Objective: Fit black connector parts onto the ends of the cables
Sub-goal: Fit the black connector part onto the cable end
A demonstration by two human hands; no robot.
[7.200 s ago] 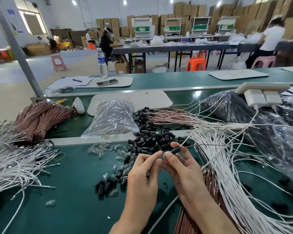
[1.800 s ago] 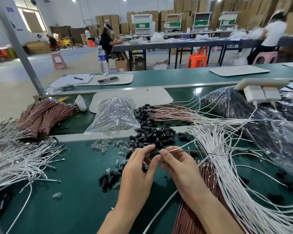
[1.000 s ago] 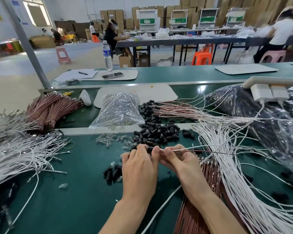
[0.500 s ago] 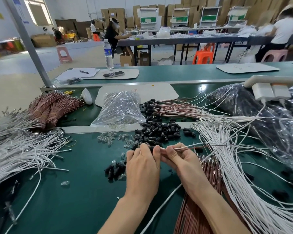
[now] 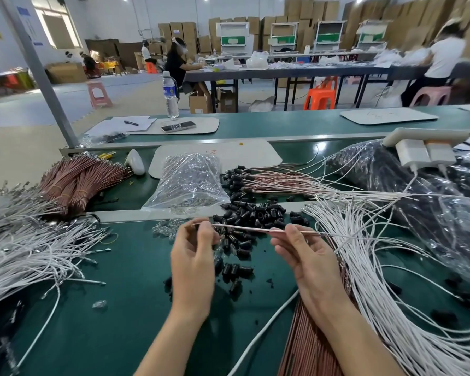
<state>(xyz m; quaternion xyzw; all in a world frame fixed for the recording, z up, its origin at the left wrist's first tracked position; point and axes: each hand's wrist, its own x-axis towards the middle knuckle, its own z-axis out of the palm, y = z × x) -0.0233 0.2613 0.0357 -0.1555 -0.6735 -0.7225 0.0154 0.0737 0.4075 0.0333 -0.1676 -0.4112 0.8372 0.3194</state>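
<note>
My left hand pinches the end of a thin pink cable, where a small black connector part shows at my fingertips. My right hand pinches the same cable farther right, so it runs stretched between the two hands. Behind and under it lies a heap of loose black connector parts, with more scattered nearer me. A fan of pink cables with black ends fitted lies behind the heap.
White cables spread to the right, another white bundle to the left. Tied pink cable bundles sit far left. A clear bag of small parts stands behind. Black plastic bags fill the right. The green bench shows in front.
My hands have drawn apart, the left moving left and the right moving right. The pink cable is now stretched between them instead of being bunched at touching fingertips.
</note>
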